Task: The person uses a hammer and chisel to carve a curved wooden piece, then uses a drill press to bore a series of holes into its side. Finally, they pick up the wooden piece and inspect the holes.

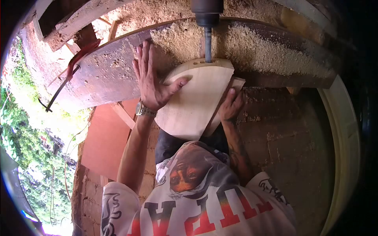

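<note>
A pale wooden board with a rounded outline stands on a sawdust-covered metal drill table. Several small holes show in the board's top edge. A drill bit under a dark chuck points down into that edge. My left hand, with a metal watch on the wrist, lies flat with its fingers spread. The fingers rest on the table and the thumb presses the board's face. My right hand grips the board's right edge, and a second wooden piece sits behind it.
Thick sawdust covers the table behind the board. A red clamp hangs at the table's left end. A brick wall lies below, and greenery at the far left. My white printed shirt fills the bottom of the view.
</note>
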Action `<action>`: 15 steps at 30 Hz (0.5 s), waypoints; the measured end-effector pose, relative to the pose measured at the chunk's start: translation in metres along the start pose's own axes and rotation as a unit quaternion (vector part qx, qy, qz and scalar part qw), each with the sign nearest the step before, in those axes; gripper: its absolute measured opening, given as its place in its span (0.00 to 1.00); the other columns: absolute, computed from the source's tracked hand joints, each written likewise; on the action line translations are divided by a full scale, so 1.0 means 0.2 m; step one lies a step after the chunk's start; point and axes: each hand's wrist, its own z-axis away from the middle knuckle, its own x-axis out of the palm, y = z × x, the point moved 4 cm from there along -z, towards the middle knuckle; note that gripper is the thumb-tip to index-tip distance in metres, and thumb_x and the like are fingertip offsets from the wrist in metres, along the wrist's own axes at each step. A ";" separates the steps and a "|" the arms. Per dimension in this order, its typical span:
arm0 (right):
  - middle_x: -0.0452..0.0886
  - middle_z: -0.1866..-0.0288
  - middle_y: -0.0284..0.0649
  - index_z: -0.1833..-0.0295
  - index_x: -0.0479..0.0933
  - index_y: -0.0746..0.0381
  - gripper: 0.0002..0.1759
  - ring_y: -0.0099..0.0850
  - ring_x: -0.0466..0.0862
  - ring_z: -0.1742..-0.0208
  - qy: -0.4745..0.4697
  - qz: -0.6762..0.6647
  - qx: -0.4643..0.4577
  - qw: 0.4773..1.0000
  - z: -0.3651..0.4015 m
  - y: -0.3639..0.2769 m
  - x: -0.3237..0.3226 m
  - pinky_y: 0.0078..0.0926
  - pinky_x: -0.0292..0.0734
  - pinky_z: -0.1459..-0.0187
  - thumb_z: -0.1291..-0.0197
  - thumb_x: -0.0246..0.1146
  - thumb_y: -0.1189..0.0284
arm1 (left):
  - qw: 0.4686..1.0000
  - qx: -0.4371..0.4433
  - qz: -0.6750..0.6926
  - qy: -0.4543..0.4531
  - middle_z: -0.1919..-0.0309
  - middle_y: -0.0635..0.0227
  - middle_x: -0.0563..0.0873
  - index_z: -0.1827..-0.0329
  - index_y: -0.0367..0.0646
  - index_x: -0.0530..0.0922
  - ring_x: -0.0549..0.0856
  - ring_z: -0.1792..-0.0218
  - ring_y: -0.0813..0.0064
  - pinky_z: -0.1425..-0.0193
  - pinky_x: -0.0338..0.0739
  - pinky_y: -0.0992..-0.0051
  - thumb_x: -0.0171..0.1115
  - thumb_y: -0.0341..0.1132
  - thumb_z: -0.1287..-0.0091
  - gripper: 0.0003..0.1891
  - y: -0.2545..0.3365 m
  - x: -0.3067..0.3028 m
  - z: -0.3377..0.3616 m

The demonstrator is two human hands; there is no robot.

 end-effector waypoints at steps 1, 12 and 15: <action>0.85 0.59 0.63 0.43 0.75 0.73 0.23 0.65 0.85 0.55 -0.002 -0.006 -0.003 1.000 0.01 0.01 0.00 0.53 0.78 0.59 0.24 0.57 0.60 | 1.000 -0.002 0.001 -0.003 0.16 0.52 0.55 0.16 0.41 0.54 0.50 0.16 0.44 0.18 0.42 0.37 0.74 0.75 0.53 0.68 0.00 0.00 0.01; 0.85 0.54 0.63 0.37 0.71 0.77 0.29 0.61 0.86 0.53 0.012 -0.027 0.004 1.000 0.02 0.05 0.02 0.49 0.80 0.56 0.23 0.55 0.57 | 1.000 -0.015 -0.001 -0.019 0.16 0.51 0.55 0.16 0.41 0.53 0.48 0.15 0.44 0.18 0.40 0.37 0.72 0.78 0.54 0.70 -0.01 0.02 0.01; 0.86 0.54 0.61 0.36 0.71 0.77 0.31 0.58 0.87 0.54 -0.004 -0.026 0.021 0.999 0.03 0.07 0.03 0.47 0.81 0.56 0.23 0.54 0.56 | 0.999 -0.030 -0.005 -0.032 0.16 0.50 0.54 0.16 0.40 0.52 0.48 0.15 0.44 0.18 0.39 0.37 0.72 0.78 0.56 0.71 -0.01 0.02 0.01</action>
